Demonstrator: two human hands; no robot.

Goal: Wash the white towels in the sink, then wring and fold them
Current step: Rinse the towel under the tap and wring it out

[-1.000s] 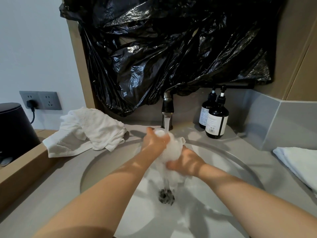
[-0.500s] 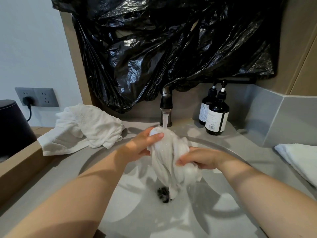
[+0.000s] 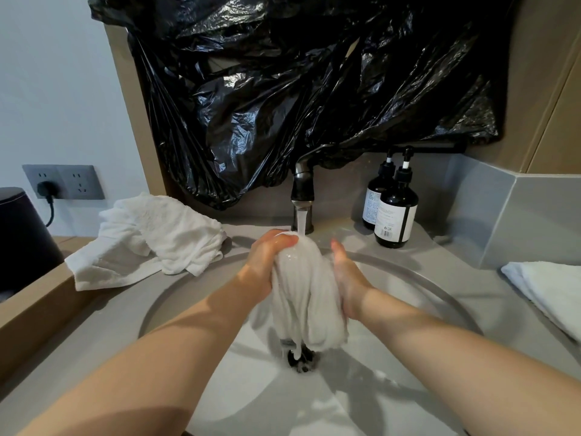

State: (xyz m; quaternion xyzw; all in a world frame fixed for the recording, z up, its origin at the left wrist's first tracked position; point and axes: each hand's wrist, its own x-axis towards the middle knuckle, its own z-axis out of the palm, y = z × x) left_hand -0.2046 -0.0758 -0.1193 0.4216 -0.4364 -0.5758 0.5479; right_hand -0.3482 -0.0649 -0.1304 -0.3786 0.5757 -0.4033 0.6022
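Holds a wet towel (image 3: 306, 294) bunched into a long hanging roll over the middle of the sink (image 3: 424, 280), right under the running tap (image 3: 302, 196) at twelve o'clock. Grips the top of the roll with the left hand (image 3: 267, 262), fingers curled over the crown where the water lands. Presses the right hand (image 3: 349, 278) against the roll's three o'clock side, fingers nearly straight and pointing up toward twelve; cannot tell whether the hidden thumb hooks round behind. Hangs with its long axis from twelve to six, loose lower end dangling just above the drain (image 3: 300, 357). Looks like the rinsing stage, with wringing probably next. Calls, for a twist, for one hand at each end of that axis: already has the left at the twelve o'clock end, and has the right at mid-length, nearer the free six o'clock end, so probably the one to slide down and close round it. Pays to stay low over the basin, or risks splashing the counter. Leaves a crumpled towel (image 3: 151, 237) at ten o'clock just beside the rim, a folded towel (image 3: 547, 287) at three o'clock, and two dark pump bottles (image 3: 396, 212) at one o'clock.
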